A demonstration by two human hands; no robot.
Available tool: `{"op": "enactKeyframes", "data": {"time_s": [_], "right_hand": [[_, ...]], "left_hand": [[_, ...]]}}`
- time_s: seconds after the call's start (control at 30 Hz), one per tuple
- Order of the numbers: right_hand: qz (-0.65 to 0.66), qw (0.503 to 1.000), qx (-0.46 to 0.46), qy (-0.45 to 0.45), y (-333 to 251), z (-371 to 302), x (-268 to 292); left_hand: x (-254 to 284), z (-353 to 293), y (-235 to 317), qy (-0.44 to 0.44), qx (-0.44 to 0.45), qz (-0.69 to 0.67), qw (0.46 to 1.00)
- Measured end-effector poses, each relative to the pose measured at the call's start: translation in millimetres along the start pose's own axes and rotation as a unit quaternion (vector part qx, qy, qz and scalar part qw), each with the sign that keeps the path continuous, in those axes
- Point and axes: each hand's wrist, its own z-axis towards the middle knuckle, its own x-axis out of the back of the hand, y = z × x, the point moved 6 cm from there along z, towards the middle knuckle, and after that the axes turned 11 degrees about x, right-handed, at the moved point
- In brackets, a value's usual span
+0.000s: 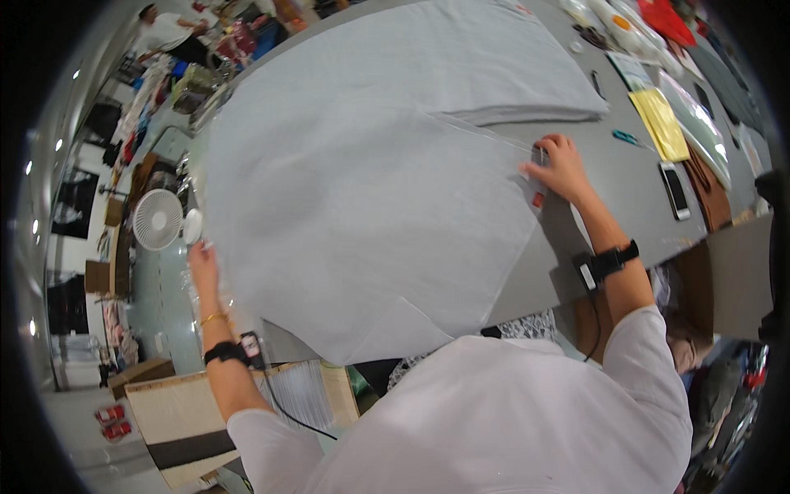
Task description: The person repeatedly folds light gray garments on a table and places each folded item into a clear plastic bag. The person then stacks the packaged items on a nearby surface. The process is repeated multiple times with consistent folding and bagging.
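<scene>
A large light grey fabric sheet point(354, 206) lies spread over the table, with one corner folded back at its near edge. Farther off, a thick folded stack of the same grey fabric point(494, 66) rests on the table. My right hand point(564, 171) is at the sheet's right edge, fingers bent and thumb apart from them; a small dark thing shows by the fingertips, too small to name. Just below that hand sits a small orange tag point(537, 199). On the far left, my left hand point(203, 263) is closed at the sheet's left edge; blur hides what its fingers pinch.
On the right lie a phone point(674, 191), teal-handled snips point(625, 137), a yellow packet point(658, 123) and clear plastic bags. A white fan point(157, 220) stands beyond my left hand. Cardboard point(732, 276) is at the right, and another person point(169, 33) stands far left.
</scene>
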Motion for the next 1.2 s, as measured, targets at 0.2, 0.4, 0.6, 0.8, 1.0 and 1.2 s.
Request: {"op": "enactKeyframes", "data": {"time_s": [0.2,0.4,0.6,0.8,1.0,1.2], "right_hand": [[0.132,0.986,-0.081,-0.054,29.0,-16.9,-33.0],[0.071,0.991,-0.089,0.067,110.7,86.6,30.9],[-0.051,0.988,0.068,0.126,73.1,155.8,73.7],[0.143,0.957,0.189,-0.167,-48.4,12.0,0.0],[0.095,0.971,0.178,-0.127,-61.3,-22.0,14.9],[0.162,0.962,0.176,-0.131,-62.6,22.8,-51.4]], "left_hand": [[-93.8,-66.3,246.6,-0.167,-0.244,-0.098,0.95],[-141.3,-183.8,368.5,-0.314,-0.395,-0.091,0.858],[-131.3,-251.8,356.4,-0.213,-0.432,-0.135,0.866],[-89.0,-267.6,224.5,-0.255,-0.045,-0.25,0.933],[-82.1,-307.2,190.1,-0.429,0.29,-0.526,0.675],[-124.6,-292.4,225.8,-0.455,0.323,-0.673,0.485]]}}
